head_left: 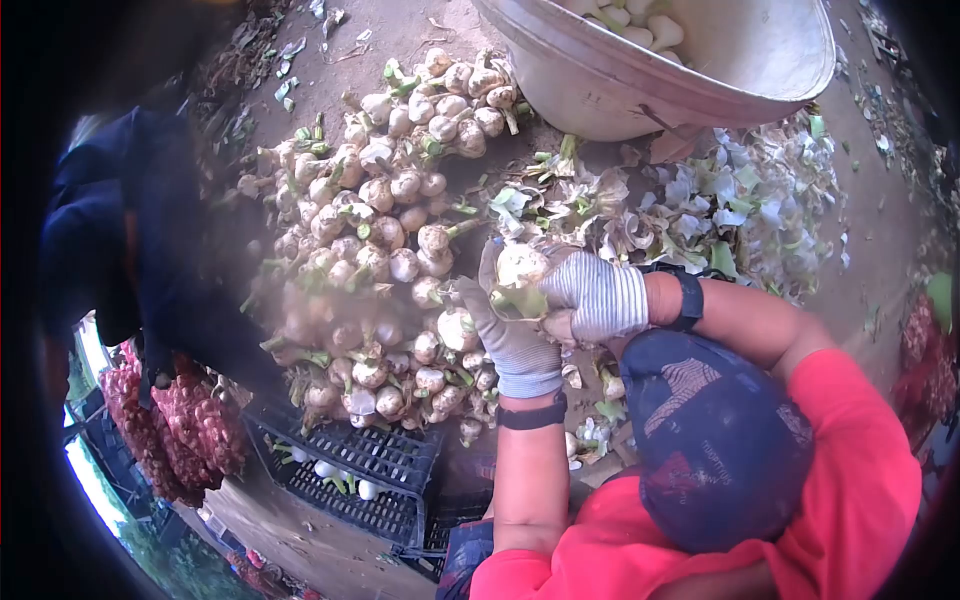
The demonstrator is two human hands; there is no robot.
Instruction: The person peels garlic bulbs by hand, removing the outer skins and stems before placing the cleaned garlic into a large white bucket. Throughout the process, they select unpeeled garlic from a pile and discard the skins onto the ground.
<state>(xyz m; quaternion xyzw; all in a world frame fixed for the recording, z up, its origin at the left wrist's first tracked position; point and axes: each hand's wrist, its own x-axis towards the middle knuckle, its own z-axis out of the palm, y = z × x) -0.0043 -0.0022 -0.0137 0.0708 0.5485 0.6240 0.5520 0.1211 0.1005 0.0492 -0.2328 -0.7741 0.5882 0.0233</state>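
A white onion [522, 264] with soiled, papery skin is held between my two gloved hands. My left hand [512, 335], in a grey glove, supports it from below and the left, its fingers closed around it. From the right, my right hand [592, 296], in a striped glove, curls its fingers against the bulb's side. A green-tinged flap of skin [520, 301] hangs below the bulb between the hands. Whether a small blade is in my right hand is hidden. Just left of my hands lies a large heap of unpeeled onions [375, 230] with cut green stems.
A big pale tub [600, 95] with peeled bulbs [650, 28] stands at the top. Loose skins [730, 200] cover the ground to the right. Black crates [345, 480] and red mesh sacks [175, 425] are at lower left, near another person in dark clothes [130, 230].
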